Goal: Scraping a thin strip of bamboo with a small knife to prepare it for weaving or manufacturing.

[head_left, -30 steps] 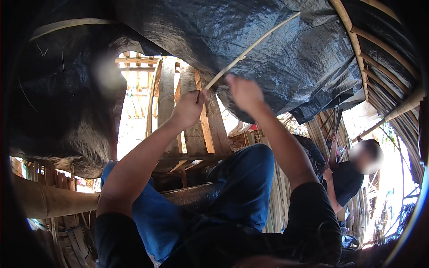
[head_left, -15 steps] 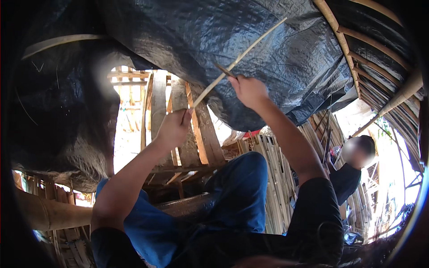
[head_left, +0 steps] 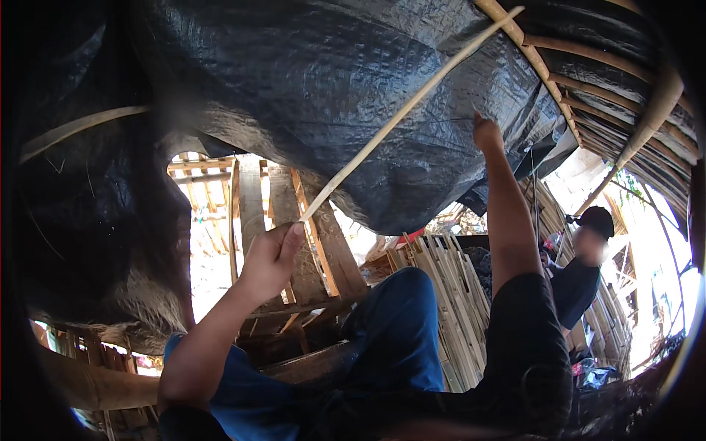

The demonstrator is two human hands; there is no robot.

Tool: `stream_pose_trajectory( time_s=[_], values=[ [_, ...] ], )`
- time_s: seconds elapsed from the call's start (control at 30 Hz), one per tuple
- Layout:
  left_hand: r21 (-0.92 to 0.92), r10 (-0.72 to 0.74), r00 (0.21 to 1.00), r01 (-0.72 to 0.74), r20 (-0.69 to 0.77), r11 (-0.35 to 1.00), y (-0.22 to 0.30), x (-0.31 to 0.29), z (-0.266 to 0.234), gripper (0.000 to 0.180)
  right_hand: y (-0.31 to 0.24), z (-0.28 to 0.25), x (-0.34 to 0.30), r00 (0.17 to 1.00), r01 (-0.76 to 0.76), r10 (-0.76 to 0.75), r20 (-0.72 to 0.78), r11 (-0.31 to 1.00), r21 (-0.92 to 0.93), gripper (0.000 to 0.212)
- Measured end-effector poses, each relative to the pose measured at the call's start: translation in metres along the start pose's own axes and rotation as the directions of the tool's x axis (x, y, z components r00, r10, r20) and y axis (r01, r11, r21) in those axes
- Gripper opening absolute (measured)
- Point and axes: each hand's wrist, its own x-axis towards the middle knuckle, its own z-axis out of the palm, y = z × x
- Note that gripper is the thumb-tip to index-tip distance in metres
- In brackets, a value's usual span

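A long pale bamboo strip slants up and to the right across the view. Its near end is pinched in my left hand, thumb on top. Off to the strip's right, my raised right hand is closed at the end of an outstretched arm, apart from the strip. From that fist a knife pokes out; only a thin, blurred bit of it shows, while the earlier frame shows its dark blade more plainly.
Black plastic sheeting hangs ahead. Upright wooden boards stand beyond my left hand. Bundled bamboo slats lean right of my knee. A person in a dark cap is at the right, under a bamboo-pole roof.
My right hand has moved away from the strip, up and to the right with the knife. The strip's far end reaches higher and farther right. My left hand is slightly lower and nearer.
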Motion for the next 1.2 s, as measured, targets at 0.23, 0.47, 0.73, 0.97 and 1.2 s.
stream_pose_trajectory(
  time_s=[0.23,0.47,0.73,0.97,1.2],
  values=[
    [-0.073,-0.042,0.997,0.038,-0.059,0.997,-0.017,0.012,-0.028,0.035,-0.033,0.082,-0.085,0.991,-0.081,0.057,0.120,0.975,0.208,0.074],
    [0.225,0.037,0.990,-0.005,-0.137,0.974,-0.045,0.032,-0.077,0.014,-0.083,0.188,-0.166,0.980,-0.132,0.055,0.193,0.901,0.413,0.067],
    [0.499,0.207,0.940,-0.048,-0.270,0.865,-0.094,0.049,-0.109,0.013,-0.058,0.211,-0.192,0.997,-0.048,0.018,0.068,0.880,0.472,0.048],
    [0.733,0.305,0.911,-0.004,-0.277,0.680,-0.086,0.060,-0.109,0.017,-0.052,0.189,-0.171,0.848,-0.221,0.530,-0.001,0.355,0.908,0.041],
    [0.846,0.532,0.837,-0.187,-0.130,0.500,-0.074,0.064,-0.092,0.014,-0.111,0.109,-0.171,0.913,0.356,-0.080,-0.401,0.639,0.682,0.019]
  ],
)
